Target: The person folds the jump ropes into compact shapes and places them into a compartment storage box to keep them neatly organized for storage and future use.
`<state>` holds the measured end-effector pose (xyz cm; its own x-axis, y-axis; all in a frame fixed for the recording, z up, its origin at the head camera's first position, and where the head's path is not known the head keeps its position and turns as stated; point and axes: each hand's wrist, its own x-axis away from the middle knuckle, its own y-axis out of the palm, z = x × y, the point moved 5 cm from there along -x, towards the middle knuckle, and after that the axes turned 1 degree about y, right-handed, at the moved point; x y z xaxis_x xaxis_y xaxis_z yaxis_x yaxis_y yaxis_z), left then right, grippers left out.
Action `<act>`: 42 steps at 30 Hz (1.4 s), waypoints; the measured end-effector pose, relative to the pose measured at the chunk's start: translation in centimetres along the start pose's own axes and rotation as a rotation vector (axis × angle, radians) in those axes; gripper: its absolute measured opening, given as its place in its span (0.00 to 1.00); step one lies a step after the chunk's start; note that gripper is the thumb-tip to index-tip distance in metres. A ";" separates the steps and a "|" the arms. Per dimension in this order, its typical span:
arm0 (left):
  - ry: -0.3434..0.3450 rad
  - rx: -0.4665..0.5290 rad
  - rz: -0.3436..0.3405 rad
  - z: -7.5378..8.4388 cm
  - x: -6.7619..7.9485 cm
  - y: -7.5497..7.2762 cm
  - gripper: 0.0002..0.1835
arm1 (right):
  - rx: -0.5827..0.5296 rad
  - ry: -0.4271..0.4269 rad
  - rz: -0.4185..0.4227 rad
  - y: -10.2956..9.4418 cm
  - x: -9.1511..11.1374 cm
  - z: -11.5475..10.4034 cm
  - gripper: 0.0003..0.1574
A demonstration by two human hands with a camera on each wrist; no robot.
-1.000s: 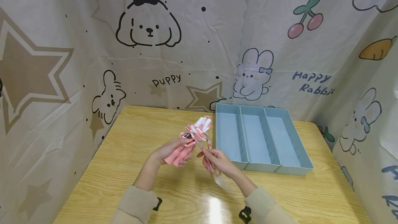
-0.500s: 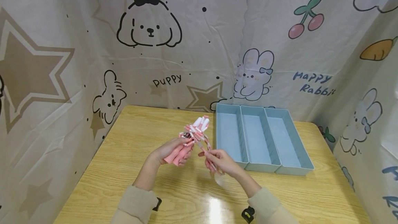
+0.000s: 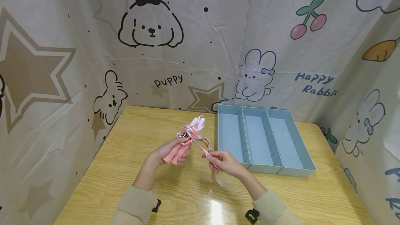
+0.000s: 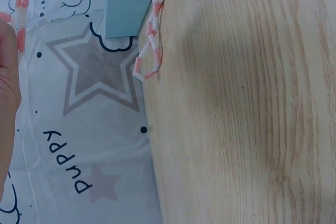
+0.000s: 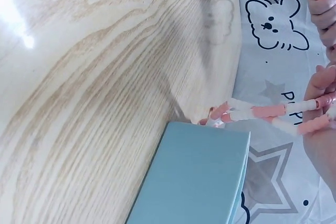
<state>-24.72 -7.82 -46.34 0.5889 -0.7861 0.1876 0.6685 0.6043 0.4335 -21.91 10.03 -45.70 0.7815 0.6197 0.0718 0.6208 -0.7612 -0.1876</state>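
Wooden table (image 3: 106,166) below, beaded rope (image 3: 193,131) between fingers (image 3: 215,154)

Banded in pink and white, against yellow and pale blue.
Alternating pink and white along the rope (image 3: 191,132); solid pink on the handles (image 3: 178,156); plain pale blue on the trays (image 3: 258,138); yellow with wavy brown grain across the table (image 3: 120,145); off-white on the cloth (image 3: 201,53), printed with brown stars (image 3: 37,67), black-outlined animals (image 3: 151,30), pink cherries (image 3: 298,31) and an orange carrot (image 3: 379,51); beige on the sleeves (image 3: 137,201).
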 end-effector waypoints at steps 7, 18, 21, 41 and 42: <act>-0.005 -0.001 0.003 0.2 0.1 0.1 0.17 | 0.067 0.000 0.062 -0.5 0.4 -0.7 0.16; -0.044 0.002 0.021 0.3 0.4 0.7 0.17 | 0.201 -0.040 0.142 -1.5 0.8 -1.4 0.14; -0.054 -0.017 0.042 -0.3 0.1 0.0 0.17 | 0.228 -0.069 0.143 -1.7 0.6 -0.8 0.14; -0.137 -0.142 0.079 -1.7 -0.5 -0.6 0.16 | 0.464 -0.105 0.134 -2.0 1.5 -4.1 0.09; -0.144 -0.139 0.079 -1.7 -0.6 -0.5 0.16 | 0.476 -0.117 0.133 -2.2 1.4 -3.9 0.09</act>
<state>-24.64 -7.48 -48.17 0.5777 -0.7402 0.3441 0.6851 0.6688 0.2886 -21.96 11.80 -41.40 0.8230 0.5612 -0.0881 0.3979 -0.6802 -0.6157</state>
